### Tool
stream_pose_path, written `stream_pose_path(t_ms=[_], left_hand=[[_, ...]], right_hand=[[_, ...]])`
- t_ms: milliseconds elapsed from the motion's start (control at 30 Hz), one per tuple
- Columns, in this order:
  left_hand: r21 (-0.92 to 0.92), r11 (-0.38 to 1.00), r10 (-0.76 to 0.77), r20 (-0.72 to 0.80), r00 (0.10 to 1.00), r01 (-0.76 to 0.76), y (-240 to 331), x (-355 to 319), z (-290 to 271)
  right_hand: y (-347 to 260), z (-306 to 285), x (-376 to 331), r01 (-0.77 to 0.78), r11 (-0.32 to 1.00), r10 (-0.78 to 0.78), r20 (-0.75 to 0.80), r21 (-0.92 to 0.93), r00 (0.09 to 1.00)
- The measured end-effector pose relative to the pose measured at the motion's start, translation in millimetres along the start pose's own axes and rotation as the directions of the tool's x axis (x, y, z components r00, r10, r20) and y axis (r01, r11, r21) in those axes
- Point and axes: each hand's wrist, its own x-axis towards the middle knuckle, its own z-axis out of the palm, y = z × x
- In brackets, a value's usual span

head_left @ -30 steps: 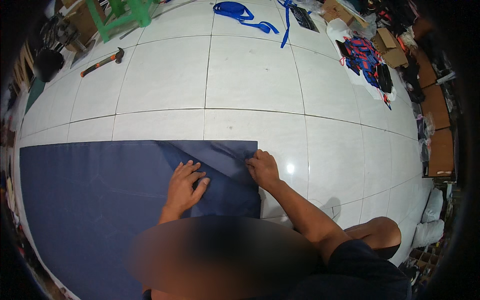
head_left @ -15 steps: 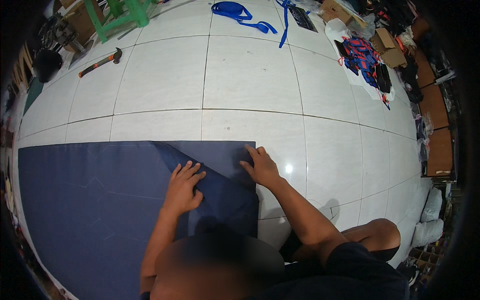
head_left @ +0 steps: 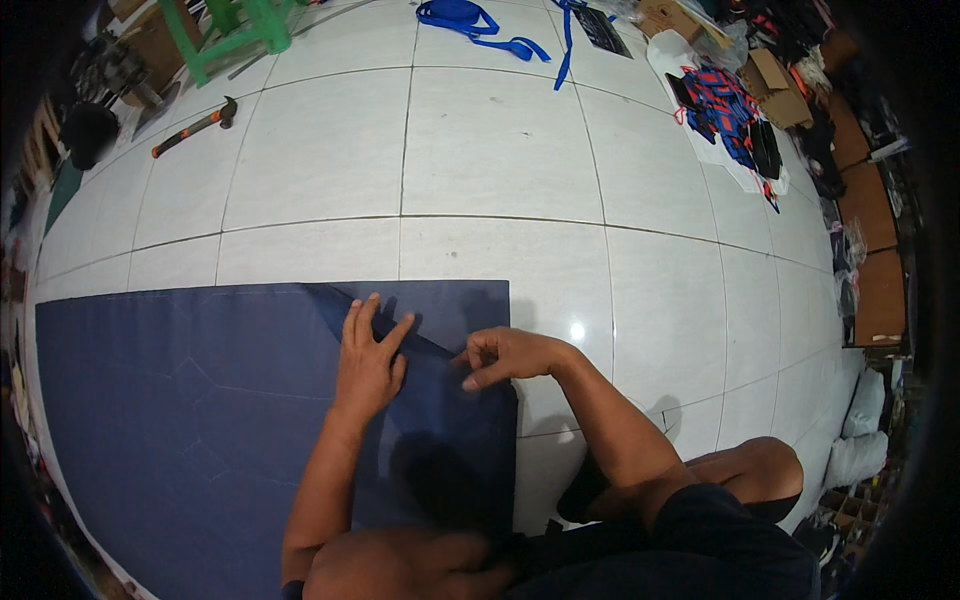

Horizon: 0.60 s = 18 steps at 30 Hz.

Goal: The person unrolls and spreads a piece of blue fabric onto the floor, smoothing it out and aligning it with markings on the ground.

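A large sheet of dark blue fabric [head_left: 120,400] lies spread on the floor, with faint pale lines drawn on it. Its upper right part is folded over along a slanting edge, leaving a flat corner beyond the fold. My left hand [head_left: 370,358] rests on the fabric beside this fold, fingers spread and holding nothing. Above the right part of the fabric, my right hand [head_left: 515,355] has its fingers partly curled, with the index fingertip at the slanting edge. A gap shows between its thumb and index finger.
White floor tiles [head_left: 500,150] surround the fabric. A hammer [head_left: 195,128] lies at the far left near a green stool [head_left: 235,40]. Coiled blue webbing [head_left: 455,15] is at the far side. Blue and red straps [head_left: 722,110] and a cardboard box [head_left: 778,88] sit at the far right.
My right hand has come back from the fabric's far corner to the folded edge, and its fingers have curled. My left hand has slid slightly away from me along the fabric.
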Motion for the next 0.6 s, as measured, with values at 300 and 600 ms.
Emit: stream_pose_path(t_ms=[300,600], left_hand=[[-0.215,0.971,0.152,0.200,0.968,-0.108,-20,-22,-9],[-0.049,0.999,-0.008,0.100,0.995,0.013,-4,7,10]], right_hand=[[79,16,16,-0.309,0.539,-0.563,-0.608,-0.784,0.560],[55,8,13,0.051,0.894,-0.341,-0.604,-0.444,0.721]])
